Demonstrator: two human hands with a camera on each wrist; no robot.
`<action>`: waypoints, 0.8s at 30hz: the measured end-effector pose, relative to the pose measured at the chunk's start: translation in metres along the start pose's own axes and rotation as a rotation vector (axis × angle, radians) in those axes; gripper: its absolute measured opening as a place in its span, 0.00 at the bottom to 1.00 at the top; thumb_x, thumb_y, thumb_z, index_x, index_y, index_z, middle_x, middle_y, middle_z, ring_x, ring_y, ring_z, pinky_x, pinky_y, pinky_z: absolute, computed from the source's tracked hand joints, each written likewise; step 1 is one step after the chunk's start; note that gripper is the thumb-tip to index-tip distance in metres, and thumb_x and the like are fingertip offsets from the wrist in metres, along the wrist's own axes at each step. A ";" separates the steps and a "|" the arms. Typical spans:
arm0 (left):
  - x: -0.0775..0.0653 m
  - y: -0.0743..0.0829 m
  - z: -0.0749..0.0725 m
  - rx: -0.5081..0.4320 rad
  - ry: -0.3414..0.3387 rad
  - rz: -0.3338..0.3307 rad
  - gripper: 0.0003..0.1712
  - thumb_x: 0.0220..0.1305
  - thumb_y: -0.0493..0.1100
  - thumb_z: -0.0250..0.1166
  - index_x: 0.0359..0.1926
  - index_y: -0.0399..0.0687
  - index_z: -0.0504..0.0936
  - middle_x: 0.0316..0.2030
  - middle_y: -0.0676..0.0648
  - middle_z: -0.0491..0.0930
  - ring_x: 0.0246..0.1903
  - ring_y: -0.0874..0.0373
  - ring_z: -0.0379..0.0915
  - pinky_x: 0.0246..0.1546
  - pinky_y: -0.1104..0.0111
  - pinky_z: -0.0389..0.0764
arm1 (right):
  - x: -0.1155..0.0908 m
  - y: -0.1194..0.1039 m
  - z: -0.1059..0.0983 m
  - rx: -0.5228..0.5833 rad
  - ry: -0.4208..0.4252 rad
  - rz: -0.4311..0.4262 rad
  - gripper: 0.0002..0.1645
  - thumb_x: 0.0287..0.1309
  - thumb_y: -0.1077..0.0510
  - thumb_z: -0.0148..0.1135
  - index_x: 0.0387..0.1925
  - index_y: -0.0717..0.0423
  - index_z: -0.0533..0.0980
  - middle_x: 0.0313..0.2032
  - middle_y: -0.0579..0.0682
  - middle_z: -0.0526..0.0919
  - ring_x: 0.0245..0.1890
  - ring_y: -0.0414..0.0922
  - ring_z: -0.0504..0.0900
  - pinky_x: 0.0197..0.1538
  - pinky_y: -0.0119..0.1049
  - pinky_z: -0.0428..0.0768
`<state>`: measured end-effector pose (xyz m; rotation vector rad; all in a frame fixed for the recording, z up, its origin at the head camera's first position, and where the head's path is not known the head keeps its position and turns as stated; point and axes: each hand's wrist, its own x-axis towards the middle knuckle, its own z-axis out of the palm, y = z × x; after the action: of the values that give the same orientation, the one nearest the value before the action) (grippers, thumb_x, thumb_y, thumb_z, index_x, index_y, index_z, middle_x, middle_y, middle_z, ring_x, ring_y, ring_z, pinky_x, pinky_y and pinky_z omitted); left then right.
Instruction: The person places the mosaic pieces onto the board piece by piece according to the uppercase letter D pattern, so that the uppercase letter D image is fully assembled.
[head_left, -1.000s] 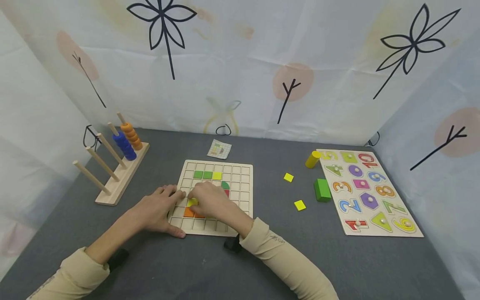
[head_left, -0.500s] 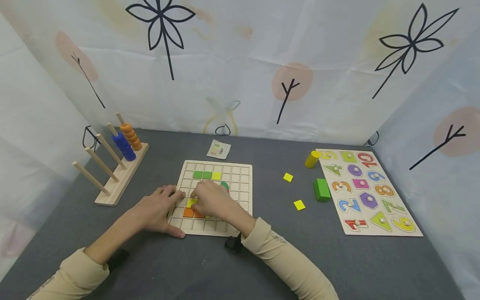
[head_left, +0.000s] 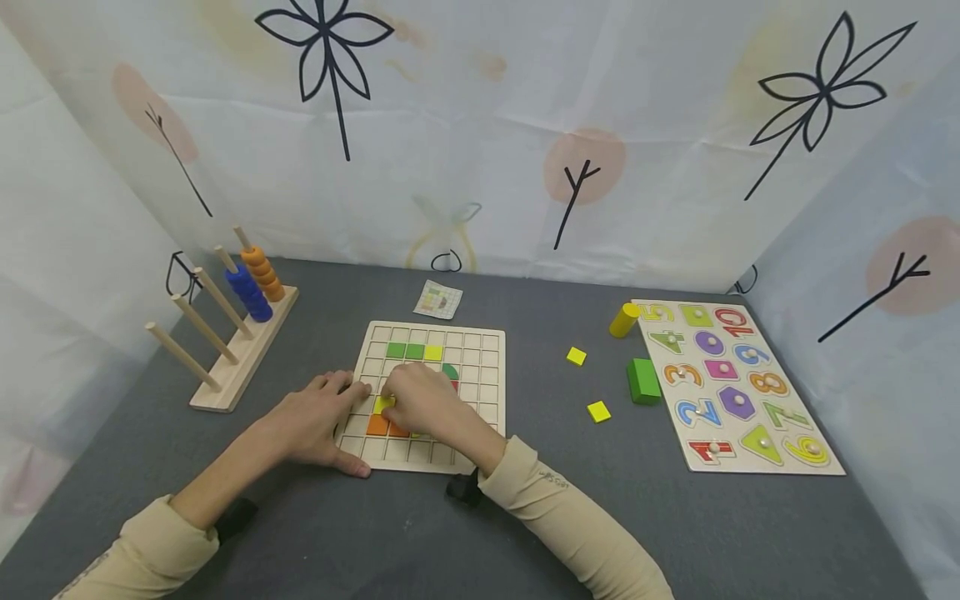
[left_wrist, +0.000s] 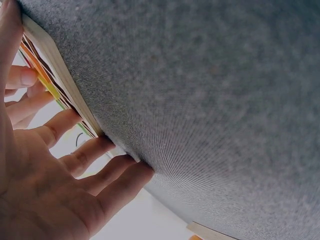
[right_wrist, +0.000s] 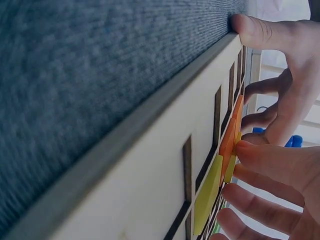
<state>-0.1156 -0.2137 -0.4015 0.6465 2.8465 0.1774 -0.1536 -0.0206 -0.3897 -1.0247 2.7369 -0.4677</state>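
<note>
A wooden grid board (head_left: 478,350) lies on the grey table. My left hand (head_left: 311,423) rests along its left side with fingers spread, the thumb at the near corner; in the left wrist view those fingers touch the board's edge (left_wrist: 70,82). Over the board's middle, my right hand (head_left: 427,406) pinches a yellow square tile (head_left: 382,404) with thumb and fingertips. Orange tiles (head_left: 377,425) sit just nearer than it. In the right wrist view a yellow-green tile (right_wrist: 207,195) lies beside them. My right hand partly hides the tiles beneath it, including a red one.
Two loose yellow tiles (head_left: 576,356) lie right of the board, near a yellow cylinder (head_left: 624,320) and green block (head_left: 644,382). Farther right is a number puzzle (head_left: 738,387). A peg stacker (head_left: 243,346) stands left, and a pattern card (head_left: 438,299) lies behind the board.
My right hand has shifted very slightly at the yellow tile, staying over the same part of the board. The left hand has not moved.
</note>
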 end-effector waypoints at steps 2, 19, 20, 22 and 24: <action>0.000 0.000 0.000 0.001 0.001 0.000 0.66 0.33 0.82 0.75 0.68 0.45 0.73 0.66 0.31 0.71 0.65 0.25 0.67 0.47 0.32 0.79 | 0.000 0.000 0.000 0.001 0.003 0.008 0.14 0.60 0.56 0.72 0.20 0.50 0.79 0.22 0.42 0.64 0.21 0.36 0.58 0.18 0.27 0.52; 0.001 0.000 0.001 0.005 -0.004 -0.004 0.66 0.33 0.82 0.76 0.67 0.46 0.73 0.66 0.31 0.71 0.65 0.25 0.67 0.48 0.32 0.79 | 0.003 -0.001 0.002 -0.017 0.017 0.048 0.07 0.60 0.52 0.74 0.37 0.50 0.89 0.30 0.42 0.82 0.27 0.37 0.68 0.22 0.27 0.63; 0.001 0.000 0.000 0.005 -0.005 -0.004 0.66 0.33 0.81 0.76 0.67 0.46 0.73 0.66 0.31 0.71 0.65 0.25 0.67 0.48 0.32 0.79 | 0.003 -0.001 0.003 -0.020 0.019 0.049 0.07 0.60 0.52 0.74 0.37 0.50 0.89 0.30 0.42 0.82 0.27 0.37 0.67 0.21 0.27 0.62; 0.000 0.001 0.000 0.006 -0.006 -0.003 0.66 0.33 0.81 0.76 0.67 0.46 0.73 0.66 0.31 0.71 0.65 0.25 0.67 0.48 0.32 0.79 | 0.003 -0.001 0.003 -0.023 0.023 0.051 0.07 0.60 0.51 0.74 0.37 0.49 0.90 0.31 0.42 0.83 0.26 0.37 0.68 0.21 0.26 0.62; 0.000 0.001 -0.001 0.008 -0.008 -0.002 0.66 0.33 0.81 0.76 0.67 0.46 0.73 0.66 0.31 0.71 0.65 0.25 0.67 0.49 0.32 0.79 | 0.003 0.000 0.003 -0.024 0.023 0.055 0.08 0.60 0.51 0.74 0.37 0.49 0.90 0.32 0.42 0.84 0.26 0.36 0.68 0.20 0.26 0.62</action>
<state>-0.1158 -0.2128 -0.4007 0.6440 2.8417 0.1633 -0.1545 -0.0235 -0.3928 -0.9518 2.7895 -0.4422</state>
